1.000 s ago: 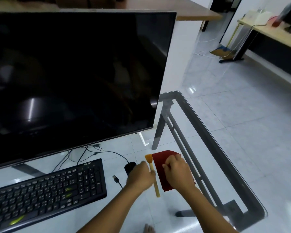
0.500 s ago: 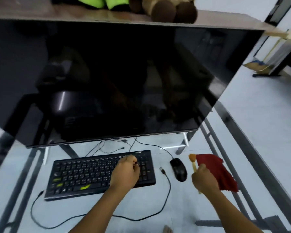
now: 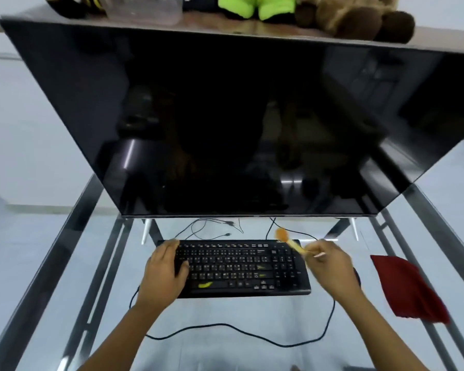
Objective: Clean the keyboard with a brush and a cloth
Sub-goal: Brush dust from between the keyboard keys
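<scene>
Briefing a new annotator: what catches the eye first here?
The huge dark monitor fills the upper middle of the view. Below it the left hand rests on the left end of the black keyboard, while the right hand holds an orange brush above its right end. A red cloth lies on the glass table at right.

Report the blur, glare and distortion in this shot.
Head view: motion blur smears the brush and the right hand gripping it; the keyboard is sharper. The dark monitor mirrors light streaks and dim shapes. Wide-angle distortion splays the monitor's sides and the table rails outward.
</scene>
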